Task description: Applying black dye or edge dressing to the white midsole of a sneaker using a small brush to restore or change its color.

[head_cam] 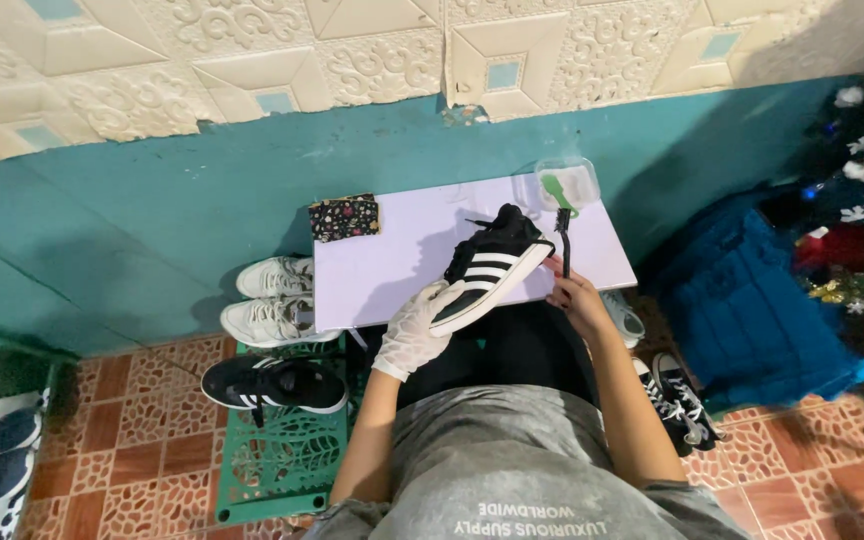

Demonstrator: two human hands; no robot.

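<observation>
Fingers of my white-gloved left hand [414, 335] curl under the heel of the black sneaker with white stripes and white sole [487, 267], tilting it over the near edge of the white rectangular board [392, 255]. My bare right hand [574, 297] pinches a thin black brush [563, 240] upright beside the toe. Open board lies left, up to the dark floral pouch [343, 216] at the far corner.

A black sneaker [489, 262] with three white side stripes and a white sole is tilted, toe toward seven o'clock and heel toward one o'clock, above the near edge of the white counter [392, 260]. At three o'clock of it, just beside the heel, a thin dark-handled brush [563, 240] stands nearly upright, bristles at the top.
</observation>
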